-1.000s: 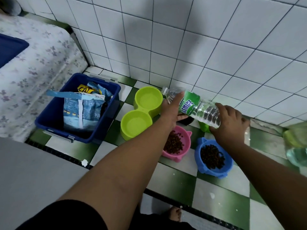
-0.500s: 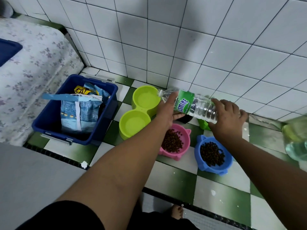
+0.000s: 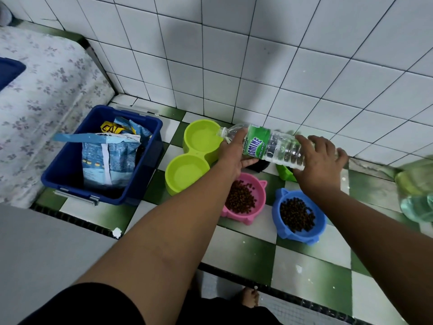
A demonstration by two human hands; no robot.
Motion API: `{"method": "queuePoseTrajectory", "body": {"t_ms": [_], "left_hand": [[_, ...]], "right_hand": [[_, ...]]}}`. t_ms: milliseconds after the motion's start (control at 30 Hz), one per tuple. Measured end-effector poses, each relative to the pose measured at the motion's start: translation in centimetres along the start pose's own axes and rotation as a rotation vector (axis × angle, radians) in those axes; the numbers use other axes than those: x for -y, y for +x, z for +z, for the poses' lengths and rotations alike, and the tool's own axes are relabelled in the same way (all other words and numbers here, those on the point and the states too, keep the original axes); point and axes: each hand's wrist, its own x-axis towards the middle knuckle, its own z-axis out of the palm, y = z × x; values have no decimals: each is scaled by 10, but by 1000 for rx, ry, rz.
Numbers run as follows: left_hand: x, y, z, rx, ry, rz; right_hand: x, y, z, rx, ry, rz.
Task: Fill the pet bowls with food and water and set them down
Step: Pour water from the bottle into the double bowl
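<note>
Across 12 o'clock, white tiled wall (image 3: 304, 66); beneath it, green-and-white checkered floor (image 3: 241, 252) bearing our things. Floral mattress (image 3: 46, 113) at 9. Blue bin (image 3: 61, 170) at 10, kibble bag (image 3: 105, 160) inside. Green double bowl (image 3: 171, 181) centre. Pink bowl (image 3: 261, 191), blue bowl (image 3: 277, 221) at 5, both holding kibble. We tilt bottle (image 3: 281, 148), mouth over double bowl's far well: left hand (image 3: 232, 153) wrapped near neck, right hand (image 3: 321, 160) clasping base.

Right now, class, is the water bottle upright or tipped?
Tipped: the water bottle lies nearly level, its neck over the green double bowl, left hand and right hand gripping it.
</note>
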Motion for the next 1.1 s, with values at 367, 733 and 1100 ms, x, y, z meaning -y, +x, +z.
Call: {"method": "queuePoseTrajectory", "body": {"t_ms": [367,733,1100], "left_hand": [[2,4,2,3,18,0],[-2,1,1,10,39,4],[-6,-5,0,17,50,6]], "right_hand": [[-4,3,-2,-2,-18,-15],[-4,3,-3,-23,-27,-21],[-1,2,-5,-19,-24,-20]]}}
